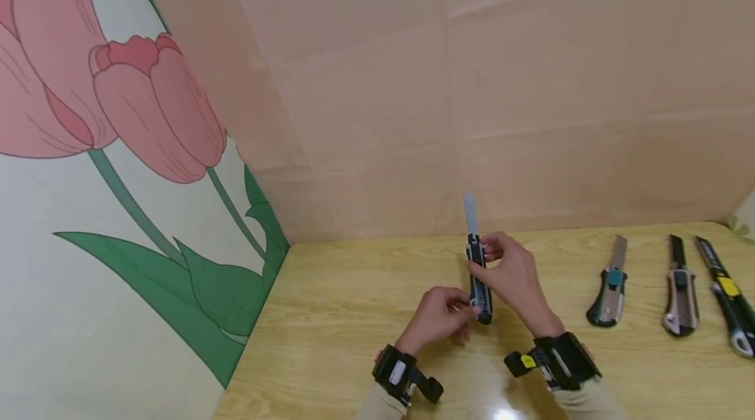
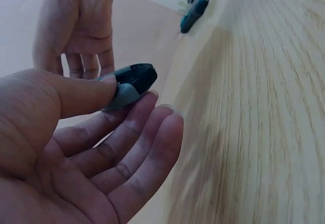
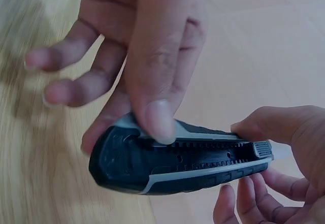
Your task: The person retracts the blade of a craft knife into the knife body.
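A black and grey utility knife is held above the table between both hands, its blade extended and pointing away from me. My left hand pinches the butt end of the handle between thumb and fingers, while its other fingers spread loosely below, as the left wrist view shows. Nearer the blade, my right hand grips the handle's sides with thumb and fingertips. In the right wrist view the toothed slider track of the knife faces up, and the slider sits at the blade end.
Three more utility knives lie on the wooden table to the right: one with a teal slider, a brown and silver one, and a black one with a yellow part. A beige-covered wall rises behind the table.
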`<state>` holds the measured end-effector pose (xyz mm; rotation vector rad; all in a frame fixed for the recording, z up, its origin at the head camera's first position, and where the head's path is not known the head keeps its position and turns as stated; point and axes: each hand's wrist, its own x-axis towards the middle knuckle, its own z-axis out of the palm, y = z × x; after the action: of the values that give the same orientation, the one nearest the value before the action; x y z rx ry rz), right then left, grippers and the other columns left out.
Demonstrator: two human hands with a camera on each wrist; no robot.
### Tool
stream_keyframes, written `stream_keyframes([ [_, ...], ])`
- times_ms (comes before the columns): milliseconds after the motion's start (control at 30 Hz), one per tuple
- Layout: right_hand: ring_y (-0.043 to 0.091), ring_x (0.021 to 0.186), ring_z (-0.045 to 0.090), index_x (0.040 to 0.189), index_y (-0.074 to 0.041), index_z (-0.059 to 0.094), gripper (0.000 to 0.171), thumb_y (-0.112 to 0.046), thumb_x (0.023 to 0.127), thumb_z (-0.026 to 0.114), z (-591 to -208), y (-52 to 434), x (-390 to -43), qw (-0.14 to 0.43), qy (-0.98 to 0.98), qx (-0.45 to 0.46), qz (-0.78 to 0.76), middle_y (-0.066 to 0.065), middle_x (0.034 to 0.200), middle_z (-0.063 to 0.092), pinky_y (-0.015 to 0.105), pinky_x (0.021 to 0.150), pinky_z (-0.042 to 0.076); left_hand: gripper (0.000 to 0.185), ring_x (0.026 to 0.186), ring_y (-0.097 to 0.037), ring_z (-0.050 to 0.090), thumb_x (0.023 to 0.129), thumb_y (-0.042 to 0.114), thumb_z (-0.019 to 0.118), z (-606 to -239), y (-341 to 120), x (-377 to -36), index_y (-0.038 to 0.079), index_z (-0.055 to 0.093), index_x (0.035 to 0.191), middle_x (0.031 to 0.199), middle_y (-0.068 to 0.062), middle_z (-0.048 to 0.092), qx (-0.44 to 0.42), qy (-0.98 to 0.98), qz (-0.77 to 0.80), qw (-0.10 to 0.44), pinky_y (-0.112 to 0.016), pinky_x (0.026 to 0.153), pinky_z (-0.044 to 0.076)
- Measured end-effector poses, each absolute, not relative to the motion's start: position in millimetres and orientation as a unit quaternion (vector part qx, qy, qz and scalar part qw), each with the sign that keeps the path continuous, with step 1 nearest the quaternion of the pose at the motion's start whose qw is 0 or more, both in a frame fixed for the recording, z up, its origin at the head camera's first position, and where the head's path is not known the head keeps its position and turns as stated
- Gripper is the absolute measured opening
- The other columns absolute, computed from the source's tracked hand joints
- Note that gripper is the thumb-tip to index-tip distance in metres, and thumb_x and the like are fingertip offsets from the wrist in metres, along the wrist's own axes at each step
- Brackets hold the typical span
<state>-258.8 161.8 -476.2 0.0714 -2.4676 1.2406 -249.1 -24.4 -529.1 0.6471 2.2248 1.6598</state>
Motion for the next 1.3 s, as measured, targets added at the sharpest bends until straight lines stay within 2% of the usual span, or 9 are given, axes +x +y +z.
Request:
stream_keyframes([
  [133,0.034,0.097,0.066,0.128,-0.001,0.061,0.053,-0.023,0.086,0.085,-474.2,161.6,-259.4,0.156,-0.87,0.027,0.467,0.016,0.105,0.066,0.028,0.068,0.057,0.012,0.055,-0.018,0.071,0.096,0.02,0.075,-532.0,-27.4,-251.5,0.01,0.076,0.103,0.077,-0.005,0.075,0.226,0.764,0.586,0.147,-0.037,0.051,0.063],
  [233,0.035,0.103,0.066,0.131,-0.002,0.062,0.055,-0.031,0.089,0.083,-474.6,163.7,-261.0,0.119,-0.86,0.028,0.495,0.017,0.113,0.065,0.033,0.074,0.059,0.012,0.055,-0.016,0.071,0.096,0.02,0.076,-532.4,-28.7,-253.1,0.01,0.077,0.102,0.072,-0.005,0.074,0.224,0.752,0.6,0.155,-0.037,0.052,0.063],
  [367,0.034,0.109,0.066,0.135,-0.003,0.06,0.059,-0.047,0.096,0.071,-475.5,166.5,-262.8,0.066,-0.827,0.026,0.558,0.021,0.125,0.065,0.04,0.084,0.061,0.013,0.055,-0.017,0.071,0.096,0.02,0.075,-531.2,-30.5,-253.9,0.009,0.079,0.102,0.072,-0.009,0.074,0.228,0.743,0.61,0.153,-0.037,0.053,0.064],
  [467,0.031,0.11,0.067,0.138,-0.003,0.057,0.065,-0.054,0.1,0.062,-474.7,167.1,-262.8,0.039,-0.799,0.016,0.6,0.022,0.13,0.065,0.037,0.085,0.063,0.013,0.056,-0.017,0.072,0.096,0.02,0.075,-530.6,-32.3,-253.4,0.01,0.079,0.102,0.074,-0.009,0.075,0.233,0.743,0.609,0.151,-0.037,0.053,0.064],
  [600,0.03,0.114,0.065,0.141,-0.001,0.057,0.071,-0.059,0.1,0.057,-472.6,166.5,-261.9,0.012,-0.785,0.003,0.62,0.021,0.134,0.064,0.036,0.086,0.063,0.012,0.058,-0.02,0.073,0.096,0.02,0.075,-528.9,-35.0,-253.5,0.01,0.079,0.102,0.075,-0.008,0.075,0.238,0.746,0.602,0.157,-0.037,0.055,0.064],
  [767,0.028,0.109,0.069,0.138,0.0,0.062,0.073,-0.062,0.099,0.057,-472.0,166.4,-260.5,-0.012,-0.789,-0.01,0.614,0.018,0.13,0.068,0.04,0.089,0.062,0.012,0.06,-0.023,0.074,0.096,0.018,0.075,-527.9,-36.9,-253.2,0.008,0.079,0.101,0.075,-0.01,0.076,0.243,0.75,0.591,0.171,-0.038,0.057,0.065],
  [1033,0.028,0.097,0.075,0.132,0.003,0.065,0.071,-0.059,0.098,0.06,-480.1,176.5,-258.2,-0.012,-0.783,-0.003,0.622,0.013,0.109,0.077,0.034,0.079,0.065,0.014,0.06,-0.02,0.074,0.095,0.016,0.077,-535.7,-31.1,-258.2,0.005,0.08,0.102,0.075,-0.005,0.076,0.249,0.751,0.584,0.183,-0.039,0.058,0.065],
  [1300,0.016,0.096,0.075,0.132,0.003,0.066,0.067,-0.055,0.097,0.066,-480.6,169.4,-262.1,-0.019,-0.746,-0.012,0.665,0.013,0.114,0.076,0.03,0.082,0.064,0.011,0.062,-0.021,0.074,0.095,0.017,0.076,-533.7,-39.2,-258.3,0.008,0.079,0.101,0.077,-0.006,0.076,0.238,0.76,0.58,0.169,-0.037,0.058,0.065],
])
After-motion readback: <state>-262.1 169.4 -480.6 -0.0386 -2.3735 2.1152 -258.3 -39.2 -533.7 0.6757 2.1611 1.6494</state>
